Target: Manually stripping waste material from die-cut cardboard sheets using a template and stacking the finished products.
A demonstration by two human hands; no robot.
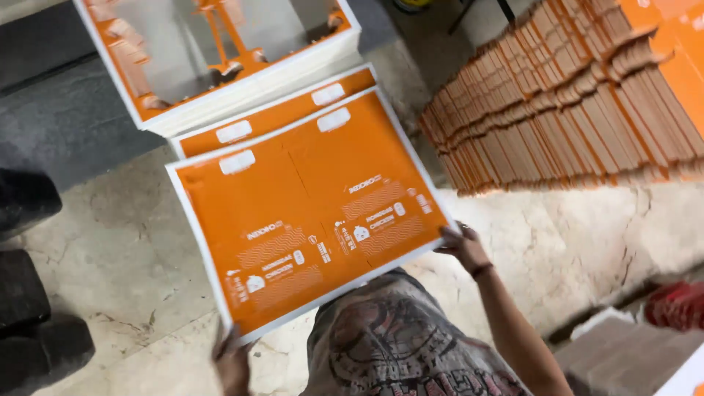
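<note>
I hold a large flat orange printed cardboard sheet (308, 213) with a white border, level above the floor. My left hand (231, 363) grips its near left corner. At the near right corner, my right hand (462, 246) pinches the edge, with a dark band on the wrist. My patterned shirt shows below the sheet.
A second orange sheet (275, 117) lies partly under the held one. Beyond it sits a thick white-edged stack of sheets (242, 81) with cut-out orange frames on top. Rows of stacked orange cartons (572, 95) fill the right. Dark blocks (29, 293) stand left; a red object (675, 304) lies right.
</note>
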